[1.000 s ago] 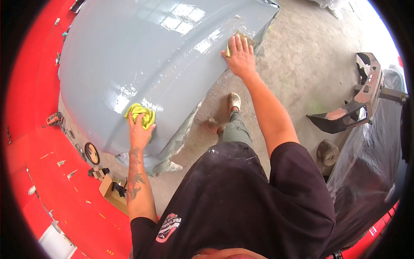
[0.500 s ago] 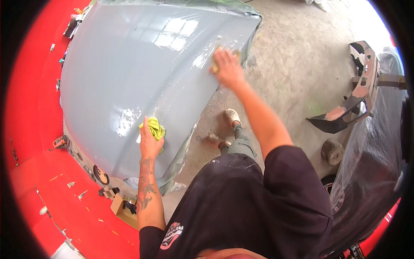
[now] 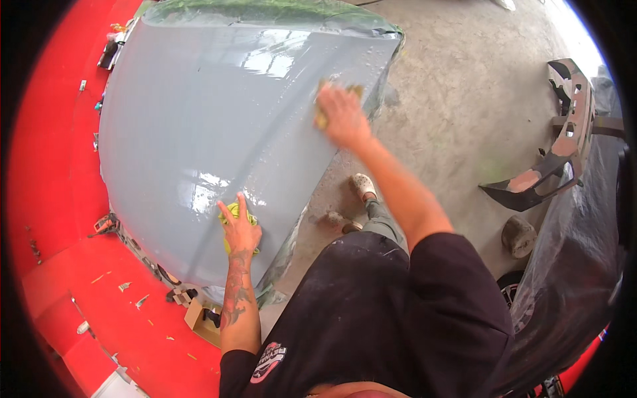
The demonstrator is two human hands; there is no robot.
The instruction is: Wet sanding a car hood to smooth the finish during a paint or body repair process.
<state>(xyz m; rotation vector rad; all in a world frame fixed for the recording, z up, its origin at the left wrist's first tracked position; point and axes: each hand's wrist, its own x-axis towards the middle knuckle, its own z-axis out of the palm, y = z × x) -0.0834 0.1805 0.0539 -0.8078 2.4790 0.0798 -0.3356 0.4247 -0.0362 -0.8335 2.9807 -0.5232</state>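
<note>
A pale grey car hood panel (image 3: 172, 119), wet with beads of liquid, fills the upper left, masked with green-tinted plastic (image 3: 265, 12). My left hand (image 3: 240, 232) presses a crumpled yellow cloth (image 3: 233, 211) onto the lower part of the panel, two fingers stretched over it. My right hand (image 3: 342, 116), blurred, holds an olive-yellow pad (image 3: 354, 90) against the panel near its right edge, partly hiding the pad.
A bumper (image 3: 564, 142) stands on a support at the right beside plastic sheeting (image 3: 570, 252) and a grey cylindrical lump (image 3: 517, 235). Red surfaces (image 3: 60, 199) line the left, with small parts and an open cardboard box (image 3: 199, 322). My feet are on the concrete floor (image 3: 464, 99).
My right hand has moved down and left along the panel with the pad. My left hand has shifted right and downward in the picture with the cloth.
</note>
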